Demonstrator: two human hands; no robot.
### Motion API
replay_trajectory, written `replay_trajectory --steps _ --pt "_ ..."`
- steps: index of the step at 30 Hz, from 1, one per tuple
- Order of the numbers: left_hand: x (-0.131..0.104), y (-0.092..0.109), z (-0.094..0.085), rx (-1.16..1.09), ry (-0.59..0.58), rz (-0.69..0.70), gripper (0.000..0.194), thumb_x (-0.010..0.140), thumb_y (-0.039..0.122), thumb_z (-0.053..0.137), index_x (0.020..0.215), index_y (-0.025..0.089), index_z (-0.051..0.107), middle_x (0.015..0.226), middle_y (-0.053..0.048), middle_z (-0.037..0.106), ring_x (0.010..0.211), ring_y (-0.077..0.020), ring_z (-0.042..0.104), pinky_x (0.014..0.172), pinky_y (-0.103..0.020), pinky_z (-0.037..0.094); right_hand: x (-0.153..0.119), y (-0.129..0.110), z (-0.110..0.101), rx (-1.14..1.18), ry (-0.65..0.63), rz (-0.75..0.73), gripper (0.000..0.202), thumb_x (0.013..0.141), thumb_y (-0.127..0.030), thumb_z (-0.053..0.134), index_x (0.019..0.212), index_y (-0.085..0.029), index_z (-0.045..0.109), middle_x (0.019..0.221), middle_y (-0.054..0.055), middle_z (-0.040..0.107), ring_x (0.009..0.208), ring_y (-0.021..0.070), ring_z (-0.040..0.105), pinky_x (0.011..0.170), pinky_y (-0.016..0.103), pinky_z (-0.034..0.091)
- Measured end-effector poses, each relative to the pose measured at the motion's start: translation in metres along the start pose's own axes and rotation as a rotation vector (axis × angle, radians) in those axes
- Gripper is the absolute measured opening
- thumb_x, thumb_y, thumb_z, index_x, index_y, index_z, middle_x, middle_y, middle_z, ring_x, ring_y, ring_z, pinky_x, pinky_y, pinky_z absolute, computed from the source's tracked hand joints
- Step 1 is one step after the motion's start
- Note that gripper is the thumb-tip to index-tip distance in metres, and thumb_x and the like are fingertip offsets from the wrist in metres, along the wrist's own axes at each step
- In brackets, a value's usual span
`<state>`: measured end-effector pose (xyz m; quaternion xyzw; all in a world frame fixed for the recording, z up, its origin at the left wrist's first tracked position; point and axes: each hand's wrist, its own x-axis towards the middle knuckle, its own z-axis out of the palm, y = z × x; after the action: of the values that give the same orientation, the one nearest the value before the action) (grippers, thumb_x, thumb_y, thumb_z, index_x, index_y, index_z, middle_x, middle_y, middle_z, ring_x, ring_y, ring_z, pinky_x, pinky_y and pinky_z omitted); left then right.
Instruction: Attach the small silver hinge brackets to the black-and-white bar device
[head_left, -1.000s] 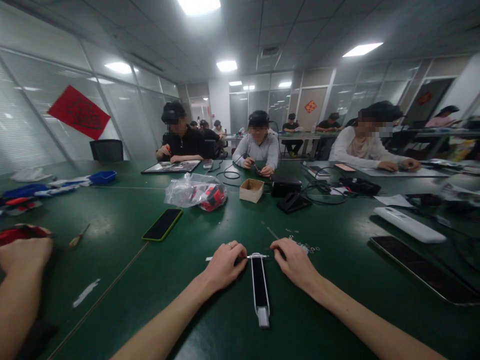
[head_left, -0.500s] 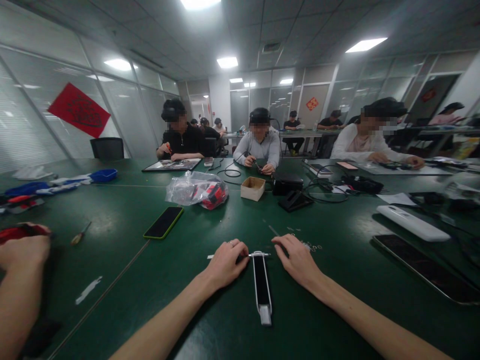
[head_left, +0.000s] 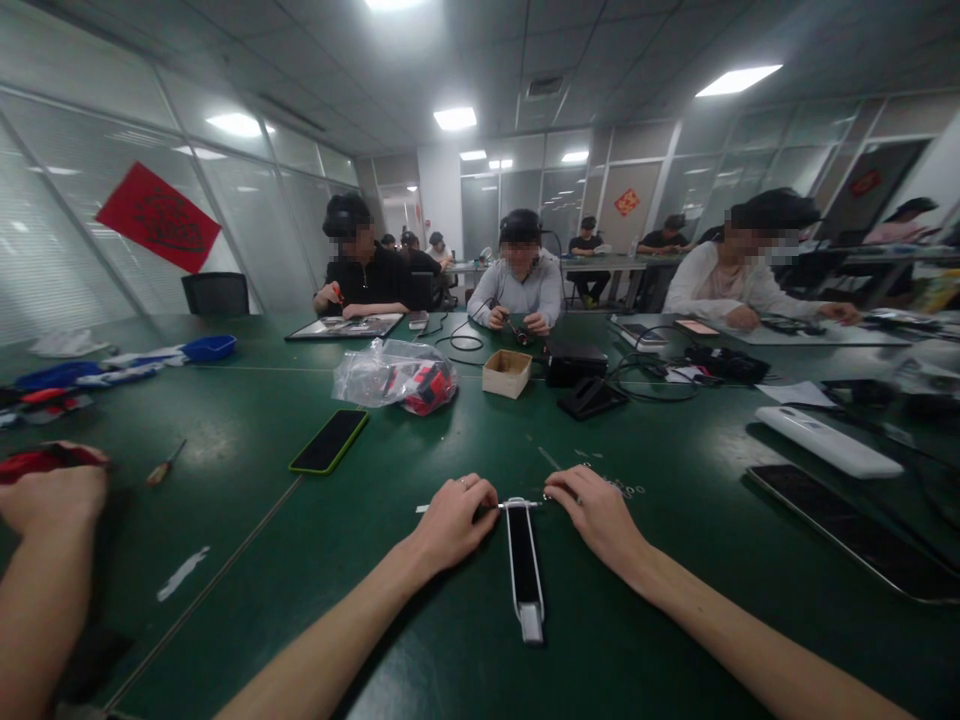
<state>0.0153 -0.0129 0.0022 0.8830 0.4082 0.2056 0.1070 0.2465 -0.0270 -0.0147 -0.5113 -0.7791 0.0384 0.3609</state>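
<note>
I have my left hand (head_left: 459, 518) gripping the thin white rod (head_left: 503, 506), best held level across the far end of the long white-framed black strip (head_left: 524, 560), while my right hand (head_left: 601, 510), just right of it, seemingly pinches a tiny pale piece (head_left: 548, 496).

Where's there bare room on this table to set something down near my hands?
Bare table shows between the green-edged phone, the plastic bag and your left hand, and also between your right forearm and the large phone. It is crowded just beyond your right hand, where small rings lie scattered, and around the black box.
</note>
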Motion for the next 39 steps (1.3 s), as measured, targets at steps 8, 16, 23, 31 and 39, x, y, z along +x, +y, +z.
replay_trajectory --steps 8,16,23,31,39 --pt "0.001 0.003 -0.001 0.013 -0.006 -0.006 0.005 0.084 0.020 0.051 0.085 0.019 0.055 0.084 -0.002 0.058 0.076 -0.0156 0.053 0.070 -0.028 0.040 -0.001 -0.007 -0.004 0.066 -0.008 -0.164 0.025 0.089 -0.015 0.044 0.105 -0.020 0.063 0.095 0.007 0.064 0.087 0.0187 0.061 0.076 0.035 0.053" --pt "0.001 0.003 -0.002 0.014 -0.010 -0.009 0.006 0.084 0.021 0.051 0.085 0.018 0.056 0.084 -0.003 0.058 0.077 -0.0162 0.054 0.069 -0.028 0.040 -0.001 -0.010 -0.005 0.056 -0.077 -0.184 0.021 0.082 -0.011 0.047 0.095 -0.016 0.062 0.089 0.007 0.065 0.083 0.0184 0.060 0.075 0.035 0.052" --pt "0.000 0.000 0.002 0.013 0.008 0.009 0.004 0.084 0.020 0.052 0.085 0.018 0.055 0.083 -0.001 0.057 0.075 -0.0154 0.053 0.068 -0.027 0.040 -0.001 -0.012 -0.006 0.096 -0.111 -0.212 0.019 0.083 -0.012 0.048 0.096 -0.015 0.062 0.088 0.007 0.064 0.082 0.0170 0.059 0.074 0.033 0.052" --pt "0.000 0.002 -0.001 0.011 -0.002 0.003 0.004 0.084 0.020 0.051 0.084 0.018 0.055 0.083 -0.001 0.057 0.076 -0.0155 0.053 0.070 -0.028 0.039 0.000 -0.013 -0.009 0.109 -0.114 -0.231 0.016 0.083 -0.013 0.049 0.091 -0.016 0.062 0.085 0.006 0.064 0.079 0.0167 0.059 0.070 0.032 0.052" --pt "0.000 0.000 0.001 -0.001 -0.004 -0.010 0.005 0.084 0.021 0.051 0.085 0.019 0.056 0.085 -0.002 0.058 0.076 -0.0156 0.053 0.069 -0.028 0.040 0.000 -0.015 -0.010 0.110 -0.128 -0.223 0.014 0.084 -0.014 0.048 0.089 -0.017 0.061 0.085 0.006 0.063 0.079 0.0166 0.059 0.070 0.032 0.051"
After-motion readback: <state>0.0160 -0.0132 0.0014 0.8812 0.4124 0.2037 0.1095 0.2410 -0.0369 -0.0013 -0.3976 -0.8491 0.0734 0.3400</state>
